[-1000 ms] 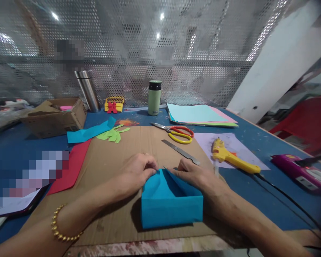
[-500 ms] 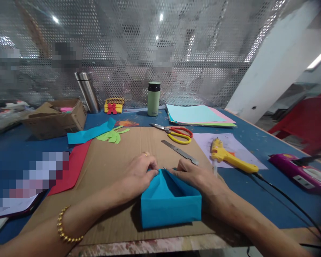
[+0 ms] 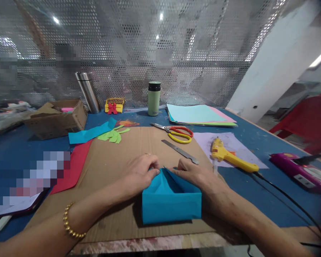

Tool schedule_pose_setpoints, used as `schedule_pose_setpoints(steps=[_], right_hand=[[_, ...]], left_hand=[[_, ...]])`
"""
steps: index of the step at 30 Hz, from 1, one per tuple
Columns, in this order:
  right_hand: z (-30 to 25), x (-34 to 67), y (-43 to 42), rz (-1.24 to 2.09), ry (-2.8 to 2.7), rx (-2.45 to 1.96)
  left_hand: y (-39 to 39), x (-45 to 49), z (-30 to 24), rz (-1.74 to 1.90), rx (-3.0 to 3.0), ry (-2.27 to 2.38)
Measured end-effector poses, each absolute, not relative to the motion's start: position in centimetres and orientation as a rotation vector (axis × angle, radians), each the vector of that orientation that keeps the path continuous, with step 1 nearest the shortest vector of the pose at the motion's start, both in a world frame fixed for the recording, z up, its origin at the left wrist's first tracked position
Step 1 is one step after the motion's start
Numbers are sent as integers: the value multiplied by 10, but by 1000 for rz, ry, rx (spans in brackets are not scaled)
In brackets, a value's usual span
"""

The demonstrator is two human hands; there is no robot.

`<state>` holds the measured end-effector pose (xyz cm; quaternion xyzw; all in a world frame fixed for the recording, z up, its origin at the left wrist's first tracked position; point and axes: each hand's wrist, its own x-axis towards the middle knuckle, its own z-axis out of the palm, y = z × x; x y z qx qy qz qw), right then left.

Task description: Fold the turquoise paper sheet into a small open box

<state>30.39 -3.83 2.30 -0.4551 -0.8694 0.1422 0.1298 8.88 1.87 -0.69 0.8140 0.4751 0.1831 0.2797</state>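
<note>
A folded blue paper box [image 3: 171, 207] sits on the cardboard sheet [image 3: 117, 221] near the table's front edge, its front wall upright and its top partly open. My left hand [image 3: 143, 172] pinches the far left corner of the box between thumb and curled fingers. On the far right side, my right hand [image 3: 191, 174] grips the paper in the same way. The two hands nearly meet behind the box, where a small paper peak stands between them. The fingertips' far sides are hidden. Just beyond my right hand lies a flat metal blade [image 3: 179, 151].
Scissors [image 3: 173, 132] lie beyond the blade. A yellow glue gun [image 3: 230, 157] rests on lilac paper [image 3: 251, 162] at right, its cord running forward. Around stand a carton [image 3: 56, 123], a steel flask [image 3: 88, 92], a green tumbler [image 3: 153, 100] and a purple power strip [image 3: 299, 171].
The box's front edge appears slightly higher, and my left forearm has shifted a little to the right. Both hands keep their hold on the paper.
</note>
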Motion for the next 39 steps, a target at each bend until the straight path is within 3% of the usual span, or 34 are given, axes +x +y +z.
schedule_pose_setpoints(steps=[12, 18, 24, 31, 39], right_hand=[[23, 306, -32, 305, -2593, -1250], [25, 304, 1, 421, -2746, -914], [24, 292, 35, 403, -2607, -1456], [25, 303, 37, 754, -2610, -1196], [28, 305, 32, 984, -2569, -1306]], left_hand=[[27, 86, -12, 513, 2215, 1275], [31, 86, -16, 553, 2209, 1234], [21, 83, -14, 617, 2208, 1209], [23, 85, -20, 604, 2194, 1180], [9, 87, -7, 647, 2204, 1044]])
